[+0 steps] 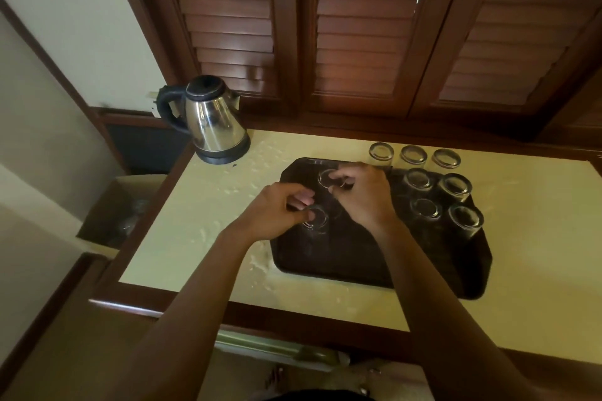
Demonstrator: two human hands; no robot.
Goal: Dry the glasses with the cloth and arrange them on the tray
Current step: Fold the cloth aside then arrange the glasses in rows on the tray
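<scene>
A dark tray [358, 264] lies on the pale counter. My left hand [277, 208] grips a clear glass [316, 217] at the tray's left side. My right hand [365, 195] holds a second glass [326, 178] just behind it, near the tray's far left corner. Several glasses stand upside down on the tray's right side, among them one at the near right [465, 217]. Three more glasses [413, 154] stand in a row on the counter behind the tray. No cloth is in view.
A steel electric kettle [213, 122] stands at the counter's back left corner. Dark wooden louvred doors [374, 36] rise behind the counter. A box-like bin [123, 205] sits on the floor to the left. The counter's wooden front edge [260, 312] runs below my forearms.
</scene>
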